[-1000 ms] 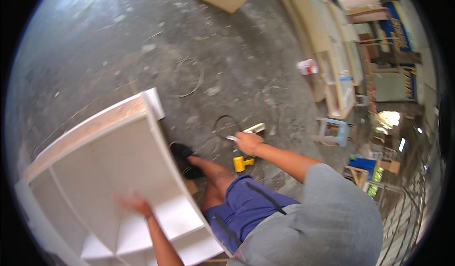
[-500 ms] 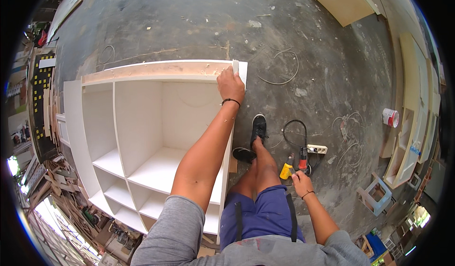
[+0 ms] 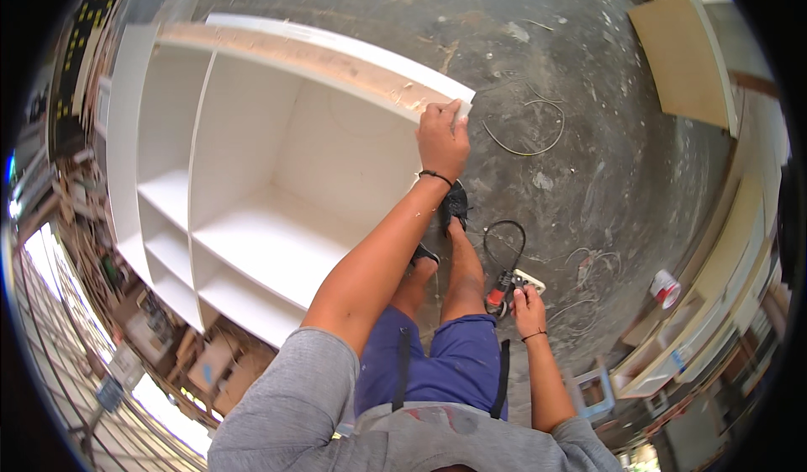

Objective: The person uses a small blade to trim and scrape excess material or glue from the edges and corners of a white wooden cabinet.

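A white cabinet (image 3: 244, 228) with several open compartments lies on my left. Along its far edge runs a bare wood strip (image 3: 277, 58) with shavings on it, beside a white panel edge. At the strip's right end my left hand (image 3: 443, 142) is closed, pinching a small white piece (image 3: 462, 110) at the corner. Lower right, my right hand (image 3: 529, 312) hangs above the floor with its fingers curled together. What it grips, if anything, is hard to make out. Just left of it is a red-and-black power tool (image 3: 498, 298), partly hidden.
Beside the power tool, a white power strip (image 3: 530, 282) lies on the concrete floor, with a black cable (image 3: 523, 235) looping near my feet. Loose wire (image 3: 538, 148) curls beyond the cabinet corner. Toward the right are a paint can (image 3: 665, 289), a light-blue stool (image 3: 595, 390) and wooden panels (image 3: 685, 60).
The view has turned, so the cabinet now slants. My left hand stays at the corner. The yellow tool seen by my right hand no longer shows, and that hand now overlaps the power strip.
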The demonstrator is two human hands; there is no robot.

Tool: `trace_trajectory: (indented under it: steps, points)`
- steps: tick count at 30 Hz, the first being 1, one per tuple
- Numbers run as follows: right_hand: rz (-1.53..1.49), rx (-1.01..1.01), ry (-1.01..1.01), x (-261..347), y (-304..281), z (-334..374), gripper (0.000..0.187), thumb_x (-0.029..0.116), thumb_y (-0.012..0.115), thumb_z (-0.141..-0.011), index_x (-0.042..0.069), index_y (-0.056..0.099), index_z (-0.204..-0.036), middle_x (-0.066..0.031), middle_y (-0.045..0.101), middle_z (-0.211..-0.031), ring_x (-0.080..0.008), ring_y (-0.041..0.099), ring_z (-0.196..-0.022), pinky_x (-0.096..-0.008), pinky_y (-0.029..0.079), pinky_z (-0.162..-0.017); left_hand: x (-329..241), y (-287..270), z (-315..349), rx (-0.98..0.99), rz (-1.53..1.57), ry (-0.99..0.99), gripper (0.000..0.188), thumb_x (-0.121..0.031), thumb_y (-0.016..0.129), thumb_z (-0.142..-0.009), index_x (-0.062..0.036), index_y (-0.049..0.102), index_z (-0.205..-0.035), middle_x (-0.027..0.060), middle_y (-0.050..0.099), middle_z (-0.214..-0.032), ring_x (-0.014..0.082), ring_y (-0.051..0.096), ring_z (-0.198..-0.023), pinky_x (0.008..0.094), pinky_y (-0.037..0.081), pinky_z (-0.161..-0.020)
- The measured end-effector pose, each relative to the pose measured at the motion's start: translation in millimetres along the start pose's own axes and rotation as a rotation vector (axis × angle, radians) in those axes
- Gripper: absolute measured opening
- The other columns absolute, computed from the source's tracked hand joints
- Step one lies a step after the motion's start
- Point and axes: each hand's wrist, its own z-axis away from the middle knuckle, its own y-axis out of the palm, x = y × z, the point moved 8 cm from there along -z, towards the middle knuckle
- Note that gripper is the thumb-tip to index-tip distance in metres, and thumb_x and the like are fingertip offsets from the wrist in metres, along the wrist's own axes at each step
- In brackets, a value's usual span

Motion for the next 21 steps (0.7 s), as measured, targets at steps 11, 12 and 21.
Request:
trace_trajectory:
  steps: [11,12,21]
  points:
    - [0.285,-0.086,-0.29,71,-55,-50,0.021,0.009,0.061,-0.085,0.003,0.062,-0.105,-0.0062,0.059,-0.09,-0.0121,0.057,-0.082,-0.026,0.046,-0.072,46,-94,141,-0.039,-0.023,-0.364,0.013,-0.008,0.06,-0.082,-0.0044,0.066,-0.093,0.0121,0.056,-0.086,0.0318,0.055,-0.084,0.0402,0.045,-0.075]
    - [0.208,-0.093,-0.286,84,-52,-54,0.019,0.009,0.062,-0.085,0.004,0.063,-0.103,-0.005,0.058,-0.089,-0.0113,0.057,-0.079,-0.0245,0.046,-0.07,49,-102,153,-0.048,-0.028,-0.374,0.013,-0.008,0.06,-0.082,-0.0044,0.066,-0.093,0.0119,0.056,-0.086,0.0316,0.055,-0.084,0.0399,0.046,-0.075]
    - [-0.121,0.325,-0.095,184,11,-88,0.02,0.001,0.056,-0.086,-0.001,0.064,-0.105,-0.0033,0.062,-0.095,-0.0084,0.056,-0.078,-0.0217,0.047,-0.067,76,-177,255,-0.082,-0.179,-0.45,0.011,-0.009,0.064,-0.081,-0.0043,0.064,-0.091,0.0111,0.058,-0.089,0.0304,0.055,-0.085,0.0391,0.045,-0.075]
